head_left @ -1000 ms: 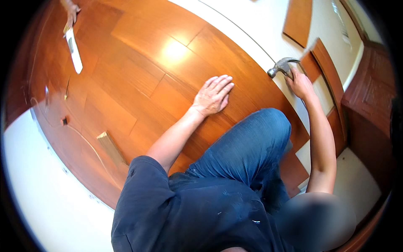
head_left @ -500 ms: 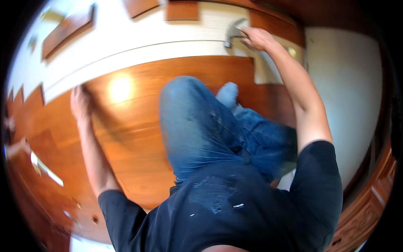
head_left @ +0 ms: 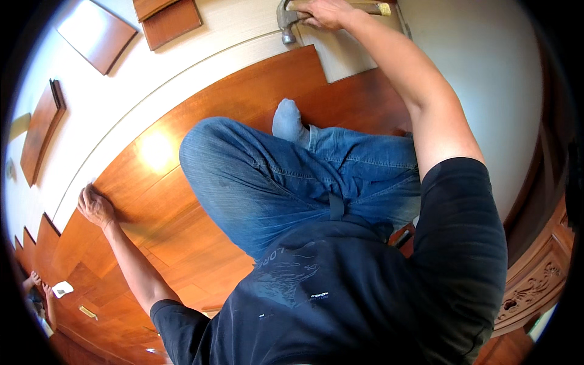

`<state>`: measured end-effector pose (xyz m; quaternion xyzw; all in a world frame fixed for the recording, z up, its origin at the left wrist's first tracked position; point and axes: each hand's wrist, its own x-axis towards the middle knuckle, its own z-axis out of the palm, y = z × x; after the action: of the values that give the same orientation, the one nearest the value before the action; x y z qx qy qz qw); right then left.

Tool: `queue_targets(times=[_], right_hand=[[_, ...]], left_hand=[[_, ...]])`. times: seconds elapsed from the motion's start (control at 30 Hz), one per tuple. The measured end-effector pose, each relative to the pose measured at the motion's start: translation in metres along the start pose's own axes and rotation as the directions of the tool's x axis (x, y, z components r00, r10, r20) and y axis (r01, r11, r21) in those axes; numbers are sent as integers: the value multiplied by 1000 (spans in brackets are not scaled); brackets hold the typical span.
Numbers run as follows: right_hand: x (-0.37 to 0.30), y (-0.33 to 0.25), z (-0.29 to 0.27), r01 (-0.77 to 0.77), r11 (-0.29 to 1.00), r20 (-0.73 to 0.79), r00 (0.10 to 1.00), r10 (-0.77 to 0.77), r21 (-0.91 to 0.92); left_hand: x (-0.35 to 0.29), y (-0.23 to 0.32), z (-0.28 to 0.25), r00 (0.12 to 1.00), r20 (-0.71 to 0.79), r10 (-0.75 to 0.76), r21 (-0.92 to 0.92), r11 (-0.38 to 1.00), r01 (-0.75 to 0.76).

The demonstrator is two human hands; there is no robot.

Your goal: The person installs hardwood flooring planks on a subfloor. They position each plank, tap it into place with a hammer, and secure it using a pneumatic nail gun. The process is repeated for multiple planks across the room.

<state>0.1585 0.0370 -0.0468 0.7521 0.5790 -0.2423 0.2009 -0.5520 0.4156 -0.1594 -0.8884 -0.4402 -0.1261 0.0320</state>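
My right hand [head_left: 328, 13] is closed round the wooden handle of a claw hammer [head_left: 288, 25], close to the head. The head hangs just past the stepped end of the laid wooden floorboards [head_left: 255, 79], above the pale underlay. Far to the left, my left hand [head_left: 96, 207] is at the outer edge of the laid boards, its fingers bent and close together over that edge. Part of its grip is hidden by the back of the hand. My bent knee [head_left: 213, 152] and grey-socked foot [head_left: 288, 121] rest on the boards between the hands.
Loose short boards [head_left: 44, 134] lie on the white underlay [head_left: 152, 91], more of them toward the far left. A pale wall [head_left: 480, 61] and carved wooden furniture [head_left: 532, 292] stand on the right. Another person's hands [head_left: 42, 286] are at the lower left, near a white piece [head_left: 62, 289].
The view has turned, so the floor and loose boards sit differently in it. My right hand still holds the hammer, and my left hand stays at the boards' edge.
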Motion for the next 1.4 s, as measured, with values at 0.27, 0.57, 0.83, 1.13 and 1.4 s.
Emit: queue_targets(times=[0.27, 0.57, 0.83, 1.13, 1.4], right_hand=[[16, 8, 0, 138, 990, 12, 990, -138, 2], [7, -23, -16, 5, 1000, 31, 1000, -5, 13], [9, -16, 9, -26, 999, 11, 1000, 26, 33], [21, -15, -13, 147, 989, -71, 987, -147, -5], [29, -1, -1, 179, 983, -47, 983, -178, 29]], left_hand=[[0, -11, 4, 1000, 25, 9, -9, 1000, -9], [1, -10, 0, 1000, 26, 7, 12, 1000, -7], [26, 21, 16, 990, 51, -129, -90, 987, 133], [64, 253, 15, 987, 147, -66, -473, 871, 128], [62, 255, 8, 970, 234, -67, -476, 862, 175]])
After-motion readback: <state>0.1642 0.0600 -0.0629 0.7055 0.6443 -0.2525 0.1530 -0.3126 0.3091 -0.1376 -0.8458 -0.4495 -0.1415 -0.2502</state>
